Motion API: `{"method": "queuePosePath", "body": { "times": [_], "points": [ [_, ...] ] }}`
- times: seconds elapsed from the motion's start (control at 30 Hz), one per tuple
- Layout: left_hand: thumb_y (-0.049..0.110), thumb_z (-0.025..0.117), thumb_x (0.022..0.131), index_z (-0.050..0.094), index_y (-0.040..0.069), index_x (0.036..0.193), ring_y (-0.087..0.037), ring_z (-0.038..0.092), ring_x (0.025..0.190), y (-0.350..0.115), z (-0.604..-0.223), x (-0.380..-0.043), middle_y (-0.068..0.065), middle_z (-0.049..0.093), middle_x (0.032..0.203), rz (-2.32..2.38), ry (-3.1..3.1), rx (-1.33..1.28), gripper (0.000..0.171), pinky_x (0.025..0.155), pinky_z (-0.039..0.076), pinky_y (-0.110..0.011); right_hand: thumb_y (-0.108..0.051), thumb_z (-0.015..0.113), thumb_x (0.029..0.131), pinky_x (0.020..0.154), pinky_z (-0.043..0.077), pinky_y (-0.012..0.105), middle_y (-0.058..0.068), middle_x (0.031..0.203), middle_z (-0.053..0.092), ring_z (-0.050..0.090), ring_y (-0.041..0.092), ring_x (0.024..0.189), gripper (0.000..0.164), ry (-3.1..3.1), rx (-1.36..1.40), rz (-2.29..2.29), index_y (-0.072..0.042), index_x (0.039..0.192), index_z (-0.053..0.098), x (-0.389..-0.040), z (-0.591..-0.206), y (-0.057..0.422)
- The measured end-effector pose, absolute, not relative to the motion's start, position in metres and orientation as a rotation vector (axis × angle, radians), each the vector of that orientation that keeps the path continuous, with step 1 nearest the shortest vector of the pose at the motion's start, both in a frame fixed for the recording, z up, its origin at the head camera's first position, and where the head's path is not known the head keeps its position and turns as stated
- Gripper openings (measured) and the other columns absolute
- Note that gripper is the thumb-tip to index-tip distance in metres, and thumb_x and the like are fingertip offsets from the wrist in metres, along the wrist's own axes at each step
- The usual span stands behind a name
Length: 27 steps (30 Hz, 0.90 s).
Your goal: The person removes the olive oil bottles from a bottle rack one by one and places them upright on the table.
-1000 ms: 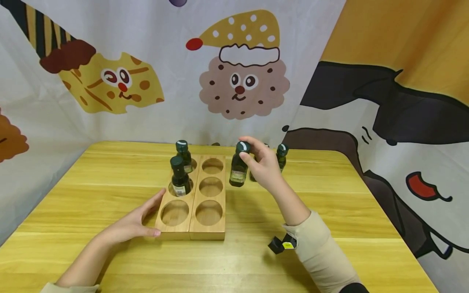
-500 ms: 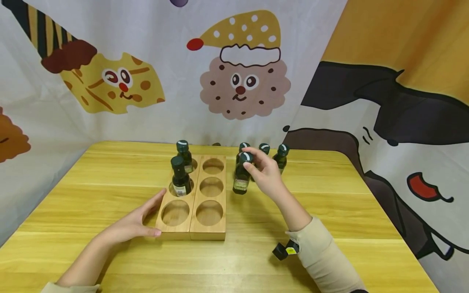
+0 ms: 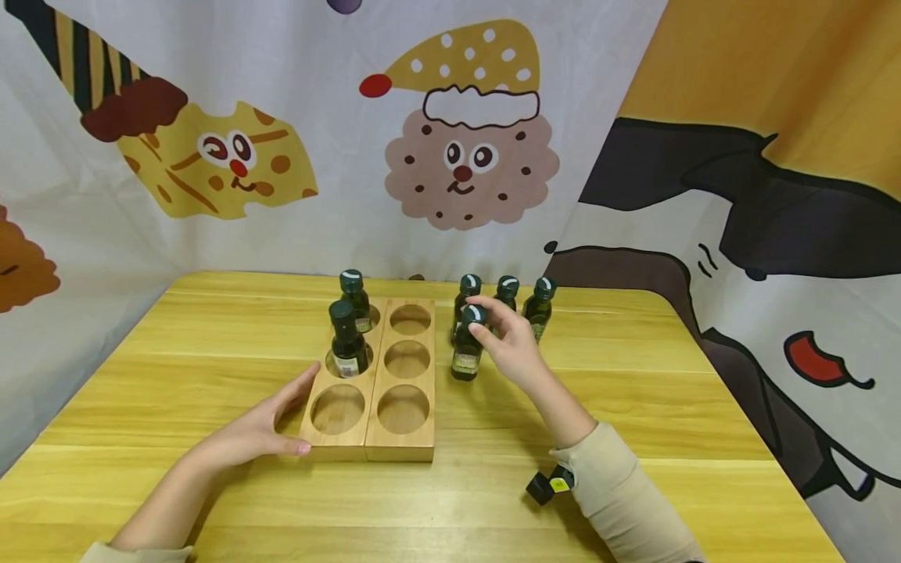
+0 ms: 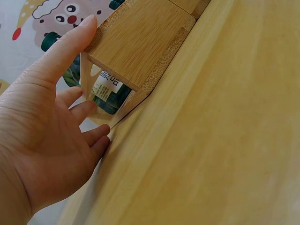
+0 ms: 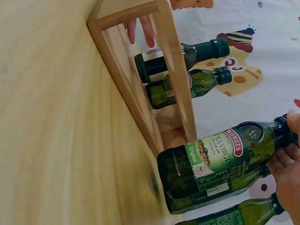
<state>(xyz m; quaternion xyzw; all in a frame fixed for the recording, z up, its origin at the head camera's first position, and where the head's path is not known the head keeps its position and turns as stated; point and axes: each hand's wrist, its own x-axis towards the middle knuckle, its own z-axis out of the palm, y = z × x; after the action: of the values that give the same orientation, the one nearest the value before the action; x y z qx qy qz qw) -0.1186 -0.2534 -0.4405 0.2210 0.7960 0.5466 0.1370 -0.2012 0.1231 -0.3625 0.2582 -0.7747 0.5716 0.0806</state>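
Note:
My right hand [image 3: 514,348] pinches the cap of a dark green olive oil bottle [image 3: 467,356] between thumb and fingers, just right of the wooden bottle rack [image 3: 399,452]. In the right wrist view this olive oil bottle [image 5: 220,154] shows a green label; whether its base touches the table I cannot tell. On the rack's left side rests my left hand [image 3: 249,430], thumb at the near corner and fingers spread along the side. The left wrist view shows its thumb and fingertips touching the wood. Two bottles, one in the middle hole [image 3: 346,344] and one in the far hole [image 3: 355,301], stand in the left row.
Behind the held bottle stand three more bottles: a left one [image 3: 469,285], a middle one [image 3: 507,291] and a right one [image 3: 540,313]. A cartoon-printed curtain [image 3: 338,242] hangs behind the table [image 3: 633,367]. A black device [image 3: 552,483] sits at my right cuff.
My right hand has brought the held bottle down and nearer, slightly to the right, uncovering a bottle behind it. The left hand and rack have stayed in place.

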Motion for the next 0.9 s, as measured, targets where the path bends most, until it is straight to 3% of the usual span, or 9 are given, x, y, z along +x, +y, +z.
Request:
{"method": "queuePosePath", "body": {
  "times": [0.3, 0.4, 0.57, 0.67, 0.8, 0.9],
  "points": [
    [0.006, 0.078, 0.076, 0.007, 0.012, 0.155, -0.049, 0.005, 0.138, -0.253, -0.442, -0.12, -0.023, 0.001, 0.157, 1.632, 2.263, 0.637, 0.106, 0.099, 0.016, -0.007, 0.005, 0.059, 0.091, 0.085, 0.046, 0.046, 0.02, 0.121, 0.06, 0.057, 0.03, 0.102, 0.037, -2.356, 0.716, 1.723, 0.004, 0.128, 0.055, -0.205, -0.374, 0.124],
    [0.007, 0.078, 0.076, 0.007, 0.013, 0.155, -0.048, 0.006, 0.138, -0.253, -0.443, -0.12, -0.023, 0.002, 0.157, 1.63, 2.267, 0.63, 0.106, 0.099, 0.016, -0.007, 0.001, 0.06, 0.092, 0.082, 0.046, 0.045, 0.015, 0.12, 0.062, 0.057, 0.025, 0.101, 0.038, -2.339, 0.713, 1.724, -0.002, 0.129, 0.056, -0.214, -0.386, 0.127],
    [0.008, 0.078, 0.077, 0.007, 0.016, 0.155, -0.048, 0.005, 0.139, -0.253, -0.442, -0.119, -0.022, 0.003, 0.157, 1.634, 2.261, 0.606, 0.106, 0.098, 0.016, -0.007, -0.003, 0.062, 0.092, 0.074, 0.044, 0.044, 0.01, 0.118, 0.063, 0.055, 0.031, 0.092, 0.038, -2.324, 0.728, 1.693, -0.006, 0.13, 0.057, -0.217, -0.391, 0.128],
    [0.008, 0.078, 0.077, 0.007, 0.015, 0.155, -0.048, 0.005, 0.139, -0.253, -0.441, -0.119, -0.022, 0.002, 0.157, 1.639, 2.253, 0.602, 0.105, 0.098, 0.016, -0.007, -0.004, 0.062, 0.092, 0.084, 0.047, 0.046, 0.011, 0.12, 0.062, 0.057, 0.032, 0.1, 0.041, -2.321, 0.744, 1.692, -0.004, 0.132, 0.055, -0.216, -0.39, 0.129],
    [0.008, 0.078, 0.077, 0.007, 0.015, 0.155, -0.048, 0.005, 0.139, -0.253, -0.442, -0.119, -0.022, 0.002, 0.157, 1.632, 2.258, 0.609, 0.105, 0.098, 0.016, -0.007, -0.001, 0.061, 0.092, 0.099, 0.04, 0.05, 0.018, 0.125, 0.06, 0.054, 0.033, 0.117, 0.044, -2.296, 0.805, 1.644, 0.004, 0.134, 0.051, -0.206, -0.375, 0.127],
    [0.008, 0.078, 0.077, 0.007, 0.016, 0.155, -0.048, 0.006, 0.139, -0.253, -0.442, -0.12, -0.021, 0.003, 0.157, 1.619, 2.271, 0.618, 0.106, 0.098, 0.016, -0.007, 0.005, 0.061, 0.09, 0.101, 0.039, 0.049, 0.025, 0.125, 0.057, 0.052, 0.035, 0.12, 0.044, -2.249, 0.865, 1.578, 0.011, 0.131, 0.048, -0.196, -0.358, 0.125]
  ]
}}
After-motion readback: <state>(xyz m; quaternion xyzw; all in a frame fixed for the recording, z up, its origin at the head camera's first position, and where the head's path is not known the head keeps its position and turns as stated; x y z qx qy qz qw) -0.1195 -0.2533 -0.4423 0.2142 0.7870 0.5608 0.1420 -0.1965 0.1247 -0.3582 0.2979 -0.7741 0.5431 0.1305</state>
